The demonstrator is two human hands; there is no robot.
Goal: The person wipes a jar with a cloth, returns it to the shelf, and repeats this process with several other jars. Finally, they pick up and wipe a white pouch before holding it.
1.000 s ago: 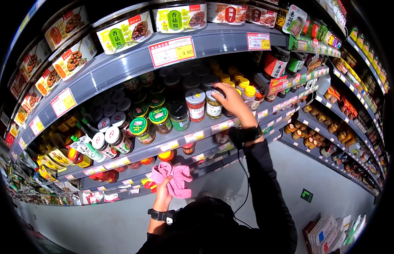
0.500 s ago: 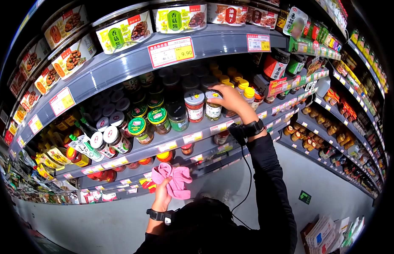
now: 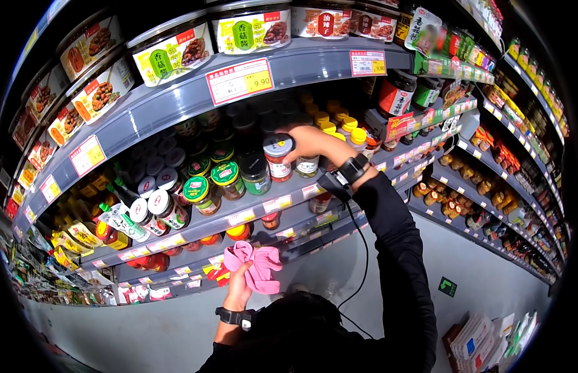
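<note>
My right hand point(image 3: 309, 144) is wrapped around the right side of a glass jar with red contents point(image 3: 279, 166) and a light-coloured lid, at the front of the middle shelf. Its fingers go behind the lid, and the thumb lies at the near side. Partly covered below the hand is a neighbouring jar with a white label point(image 3: 307, 166). To the left of the held jar stands a dark-lidded jar with a green label point(image 3: 256, 175). Low in front of the shelves, my left hand point(image 3: 238, 287) is closed on a crumpled pink cloth point(image 3: 261, 268).
Green-lidded jars point(image 3: 200, 190) and white-lidded jars point(image 3: 159, 204) fill the shelf leftward. Yellow-capped jars point(image 3: 357, 137) stand to the right. The upper shelf edge point(image 3: 326, 57) overhangs my right hand. A black cable point(image 3: 363, 261) hangs from my right wrist. Stacked boxes point(image 3: 475, 345) sit on the floor.
My right hand has moved left from the white-labelled jar to the jar with red contents beside it. My left hand keeps its hold on the pink cloth. The view has shifted slightly.
</note>
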